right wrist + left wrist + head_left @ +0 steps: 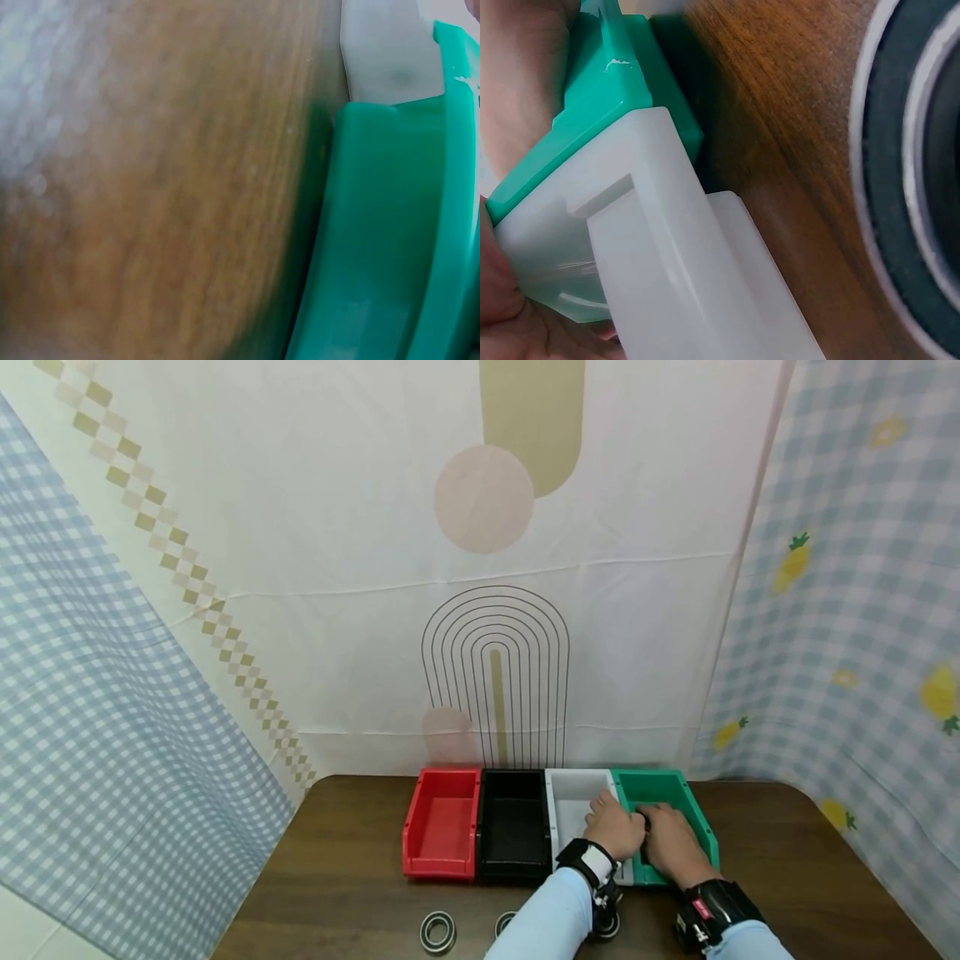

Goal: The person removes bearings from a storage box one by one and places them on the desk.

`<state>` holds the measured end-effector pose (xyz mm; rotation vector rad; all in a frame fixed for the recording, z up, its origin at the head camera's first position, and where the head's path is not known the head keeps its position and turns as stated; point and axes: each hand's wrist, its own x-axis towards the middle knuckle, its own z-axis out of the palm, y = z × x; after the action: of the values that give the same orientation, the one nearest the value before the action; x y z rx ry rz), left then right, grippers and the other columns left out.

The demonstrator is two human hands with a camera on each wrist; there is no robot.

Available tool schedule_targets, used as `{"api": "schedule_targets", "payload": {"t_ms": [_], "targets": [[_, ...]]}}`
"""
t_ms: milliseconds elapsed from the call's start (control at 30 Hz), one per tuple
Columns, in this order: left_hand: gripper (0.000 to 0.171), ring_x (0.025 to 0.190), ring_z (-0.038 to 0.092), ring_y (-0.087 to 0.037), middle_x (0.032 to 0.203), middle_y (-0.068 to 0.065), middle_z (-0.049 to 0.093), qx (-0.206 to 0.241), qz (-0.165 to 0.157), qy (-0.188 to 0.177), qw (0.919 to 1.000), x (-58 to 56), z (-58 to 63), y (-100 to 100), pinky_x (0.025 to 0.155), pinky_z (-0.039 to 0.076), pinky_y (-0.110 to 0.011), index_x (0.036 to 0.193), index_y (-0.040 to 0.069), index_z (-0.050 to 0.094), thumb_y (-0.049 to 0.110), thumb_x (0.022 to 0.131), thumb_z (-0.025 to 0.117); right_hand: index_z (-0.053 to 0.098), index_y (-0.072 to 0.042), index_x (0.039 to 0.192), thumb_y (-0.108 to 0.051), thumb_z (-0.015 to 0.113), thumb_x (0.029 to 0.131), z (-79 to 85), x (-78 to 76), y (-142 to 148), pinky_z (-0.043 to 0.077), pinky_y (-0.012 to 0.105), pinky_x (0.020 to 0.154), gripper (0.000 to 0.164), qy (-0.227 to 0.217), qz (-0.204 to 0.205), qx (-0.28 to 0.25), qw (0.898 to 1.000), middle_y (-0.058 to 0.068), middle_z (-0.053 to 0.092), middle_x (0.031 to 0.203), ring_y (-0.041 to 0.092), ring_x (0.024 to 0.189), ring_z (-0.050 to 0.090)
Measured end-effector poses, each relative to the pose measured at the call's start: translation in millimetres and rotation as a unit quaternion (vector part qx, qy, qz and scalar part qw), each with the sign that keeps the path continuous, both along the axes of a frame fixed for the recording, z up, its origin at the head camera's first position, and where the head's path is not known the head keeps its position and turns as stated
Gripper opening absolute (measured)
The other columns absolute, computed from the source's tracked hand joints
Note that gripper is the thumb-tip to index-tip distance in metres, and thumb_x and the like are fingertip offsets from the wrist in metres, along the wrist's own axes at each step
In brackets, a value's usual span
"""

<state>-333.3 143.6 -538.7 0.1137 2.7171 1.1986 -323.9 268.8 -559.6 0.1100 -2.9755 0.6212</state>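
My left hand reaches over the white bin, close to the wall it shares with the green bin. Inside the green bin is my right hand, its fingers turned toward the left one. Between the hands shows a small dark patch; whether it is an object or shadow I cannot tell. The left wrist view has part of a hand beside the white bin's wall, its fingertips mostly hidden. Only the green bin's outside and the table fill most of the right wrist view.
A red bin and a black bin stand left of the white one, in a row. In front lie ring-shaped bearings: one in full view, one partly behind the left sleeve, another beneath the left wrist. Patterned cloth hangs behind.
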Motion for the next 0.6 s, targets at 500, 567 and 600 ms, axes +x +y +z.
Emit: {"api": "schedule_targets", "payload": {"t_ms": [500,567,600], "targets": [[0.052,0.105,0.051,-0.035,0.133,-0.020,0.052,0.003,0.009,-0.003,0.9999,-3.6,-7.7,4.2,0.088,0.048,-0.046,0.142,0.003,0.044,0.036,0.104,0.057,0.066,0.010,0.135,-0.003,0.055,0.102,-1.3,1.2,0.8,0.047,0.067,0.107,0.037,0.012,0.004,-0.001,1.000,0.034,0.066,0.131,0.055,0.123,0.060],[0.050,0.103,0.051,-0.034,0.131,-0.020,0.052,0.003,0.007,-0.001,1.0000,-3.1,-6.9,3.8,0.086,0.048,-0.045,0.140,0.003,0.044,0.036,0.105,0.056,0.066,0.009,0.135,-0.003,0.056,0.103,-1.2,1.9,1.1,0.048,0.067,0.106,0.036,0.016,0.006,-0.002,1.000,0.034,0.066,0.131,0.055,0.123,0.060],[0.050,0.102,0.051,-0.034,0.131,-0.020,0.052,0.003,0.006,0.000,1.0000,-2.5,-5.9,3.4,0.086,0.048,-0.045,0.140,0.003,0.044,0.036,0.105,0.055,0.066,0.009,0.135,-0.004,0.056,0.103,-1.2,2.3,1.4,0.048,0.067,0.105,0.036,0.020,0.007,-0.003,1.000,0.034,0.066,0.131,0.055,0.123,0.060]]}}
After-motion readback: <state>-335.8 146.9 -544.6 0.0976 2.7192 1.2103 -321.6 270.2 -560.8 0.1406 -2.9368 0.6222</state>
